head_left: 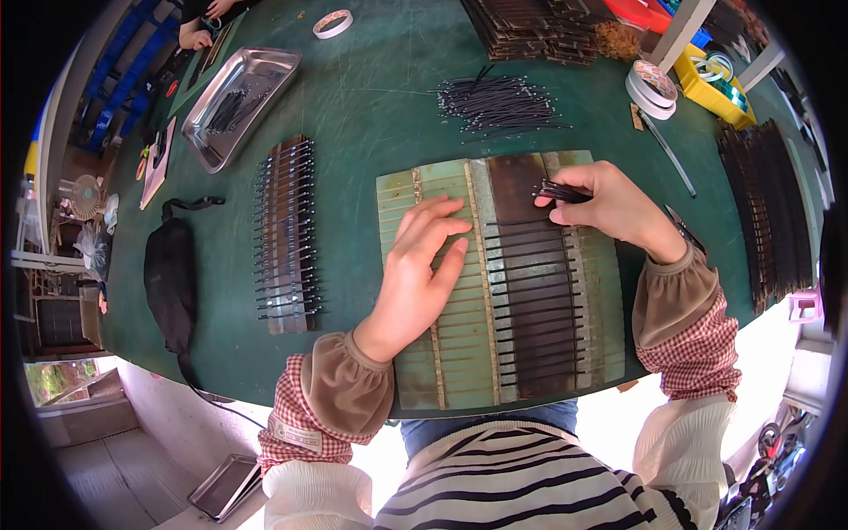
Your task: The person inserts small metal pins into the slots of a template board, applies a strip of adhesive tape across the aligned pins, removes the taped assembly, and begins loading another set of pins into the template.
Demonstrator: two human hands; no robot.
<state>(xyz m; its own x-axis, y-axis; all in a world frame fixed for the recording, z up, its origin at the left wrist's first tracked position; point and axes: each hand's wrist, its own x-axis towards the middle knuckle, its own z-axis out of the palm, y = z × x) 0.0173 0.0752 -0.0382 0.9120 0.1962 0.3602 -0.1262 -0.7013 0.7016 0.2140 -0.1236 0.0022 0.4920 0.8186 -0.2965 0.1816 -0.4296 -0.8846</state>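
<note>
A green slotted board (459, 353) lies at the table's front edge, with a dark brown strip (534, 331) along it. Thin black rods (534, 294) lie crosswise in rows over the strip's middle and lower part. My right hand (605, 208) pinches a small bunch of black rods (565, 192) above the strip's upper part. My left hand (424, 265) rests on the board's left half, fingers apart and bent, holding nothing. Beyond the board is a loose pile of black rods (499, 102) with pale tips.
A filled rack (287, 234) and a black pouch (170, 278) lie left. Farther back are a metal tray (238, 102), tape rolls (652, 88), a yellow bin (715, 88) and stacked brown strips (530, 31). A co-worker's hands (203, 31) show at upper left.
</note>
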